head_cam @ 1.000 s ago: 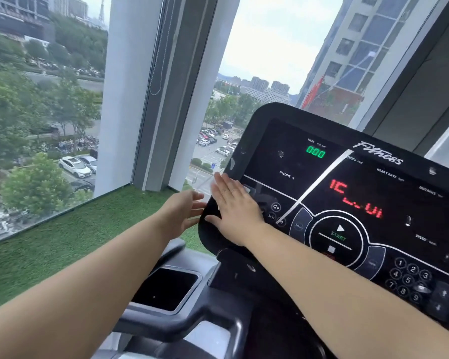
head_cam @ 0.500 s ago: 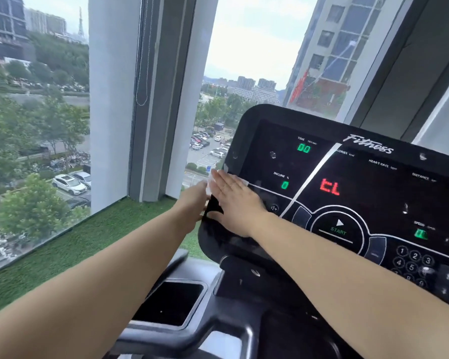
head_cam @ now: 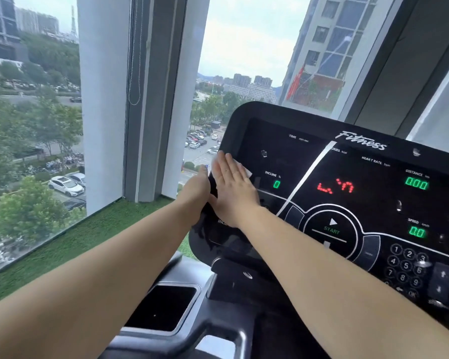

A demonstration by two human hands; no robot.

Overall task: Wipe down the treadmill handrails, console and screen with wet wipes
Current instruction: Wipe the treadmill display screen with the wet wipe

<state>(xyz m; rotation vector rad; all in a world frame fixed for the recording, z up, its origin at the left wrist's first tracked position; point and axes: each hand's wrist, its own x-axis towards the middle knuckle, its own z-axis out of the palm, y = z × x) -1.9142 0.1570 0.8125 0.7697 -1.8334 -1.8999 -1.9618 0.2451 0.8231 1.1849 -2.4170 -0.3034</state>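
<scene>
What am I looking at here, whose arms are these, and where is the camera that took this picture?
No robot here: a person wears a camera on the head, so you see their two arms reaching forward. Before them stands a glossy black treadmill console with lit green and red numbers, facing a tall window. The right hand lies flat, pressing a white wet wipe against the console's left side. The left hand sits at the console's left edge, its fingers hidden behind it. Below is a dark square recessed tray.

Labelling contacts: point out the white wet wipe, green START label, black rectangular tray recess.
white wet wipe (head_cam: 246,170), head view, exposed right corner.
green START label (head_cam: 331,230), head view, middle of word.
black rectangular tray recess (head_cam: 163,308), head view, dark floor.
</scene>
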